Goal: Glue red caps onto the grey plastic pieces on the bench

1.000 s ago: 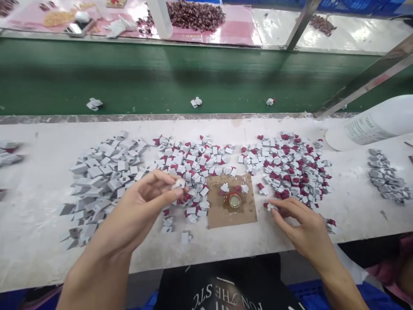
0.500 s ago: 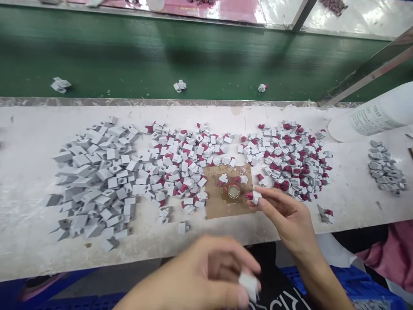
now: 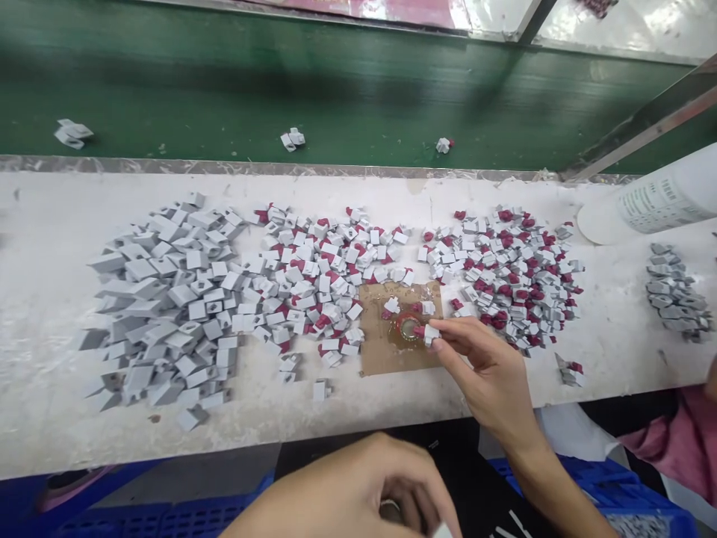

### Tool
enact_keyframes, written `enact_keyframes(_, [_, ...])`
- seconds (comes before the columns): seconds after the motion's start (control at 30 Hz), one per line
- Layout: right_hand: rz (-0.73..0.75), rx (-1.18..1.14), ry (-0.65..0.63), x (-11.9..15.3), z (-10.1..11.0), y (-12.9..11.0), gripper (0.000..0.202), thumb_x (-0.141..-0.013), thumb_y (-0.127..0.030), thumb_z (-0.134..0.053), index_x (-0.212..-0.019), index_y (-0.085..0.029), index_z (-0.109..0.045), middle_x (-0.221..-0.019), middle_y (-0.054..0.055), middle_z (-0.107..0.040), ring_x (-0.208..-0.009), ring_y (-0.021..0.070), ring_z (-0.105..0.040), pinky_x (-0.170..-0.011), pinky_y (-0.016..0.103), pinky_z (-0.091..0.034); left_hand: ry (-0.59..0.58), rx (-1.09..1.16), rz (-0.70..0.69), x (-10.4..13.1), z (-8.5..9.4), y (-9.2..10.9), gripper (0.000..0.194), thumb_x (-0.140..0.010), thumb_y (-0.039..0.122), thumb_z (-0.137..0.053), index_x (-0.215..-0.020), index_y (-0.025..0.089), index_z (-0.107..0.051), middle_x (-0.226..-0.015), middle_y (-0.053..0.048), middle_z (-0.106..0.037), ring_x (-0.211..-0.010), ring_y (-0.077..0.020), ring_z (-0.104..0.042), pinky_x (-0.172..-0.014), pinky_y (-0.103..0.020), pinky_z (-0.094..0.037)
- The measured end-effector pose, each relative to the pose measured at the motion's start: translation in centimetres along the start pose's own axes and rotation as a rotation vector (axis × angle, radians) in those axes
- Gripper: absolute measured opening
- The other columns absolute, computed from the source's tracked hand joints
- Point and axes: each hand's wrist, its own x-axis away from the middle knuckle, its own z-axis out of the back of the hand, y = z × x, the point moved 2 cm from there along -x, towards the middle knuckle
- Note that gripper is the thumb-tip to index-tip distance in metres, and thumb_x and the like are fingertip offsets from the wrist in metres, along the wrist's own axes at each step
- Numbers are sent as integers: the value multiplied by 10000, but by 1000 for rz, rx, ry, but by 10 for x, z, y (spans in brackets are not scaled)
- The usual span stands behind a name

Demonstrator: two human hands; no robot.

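Between the thumb and fingers of my right hand [image 3: 487, 373] is a small grey-and-red piece [image 3: 430, 335], its red end over the round ringed dish [image 3: 408, 329]. That dish sits on a brown cardboard square [image 3: 392, 362] with two more grey-and-red pieces. Low in the view, my left hand [image 3: 381, 486] is curled with a light grey piece [image 3: 442, 531] at its fingertips, mostly cut off by the bottom edge. A heap of plain grey pieces [image 3: 168, 299] lies at the left, and mixed grey-and-red heaps [image 3: 314, 276] lie in the middle and at the right [image 3: 515, 269].
Behind the white table [image 3: 67, 441] runs a green belt [image 3: 224, 97] bearing several small pieces. A white bottle [image 3: 655, 198] lies at the right near a small grey pile [image 3: 675, 295]. Blue crates [image 3: 638, 501] stand below, and a person's pink sleeve [image 3: 677, 448] shows at the right edge.
My right hand has moved left, bringing its piece from the cardboard's right edge to the dish. My left hand is lower, its grey piece now nearly out of view. The pieces on the belt sit further left.
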Motion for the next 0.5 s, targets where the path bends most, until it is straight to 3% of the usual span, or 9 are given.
enact_keyframes(0.13, [37, 35, -1, -2, -2, -2, 252, -1082, -176, -815, -1234, -340, -930, -1147, 32, -877, -998, 183, -865, -848, 255, -733, 283, 117, -104, 5, 9, 40, 189, -931, 353, -946, -1082, 252, -896, -983, -10, -776, -864, -140, -679, -807, -236, -542])
enact_keyframes(0.27, [73, 90, 8, -3, -2, -6, 247, -1082, -171, -810, -1231, -330, -927, -1132, 33, -885, -993, 189, -861, -815, 261, -715, 609, -75, -303, 10, 24, 64, 161, -1030, 396, -876, -1156, 305, -918, -896, -7, -727, -785, -144, -635, -711, -234, -539])
enact_keyframes(0.4, [70, 82, 3, -3, -1, -7, 242, -1081, -188, -821, -1240, -329, -936, -1122, 44, -892, -1019, 207, -852, -817, 290, -702, 771, -191, -484, 17, 38, 80, 88, -1008, 353, -914, -1089, 330, -937, -1056, -35, -813, -848, -161, -746, -740, -230, -637])
enact_keyframes(0.5, [1, -17, 26, -5, -1, -8, 233, -1083, -240, -836, -1242, -362, -954, -1052, 28, -867, -964, 193, -821, -795, 287, -692, 826, -203, -552, 14, 48, 90, 110, -1014, 304, -917, -1112, 349, -935, -979, -13, -835, -829, -154, -789, -759, -212, -677])
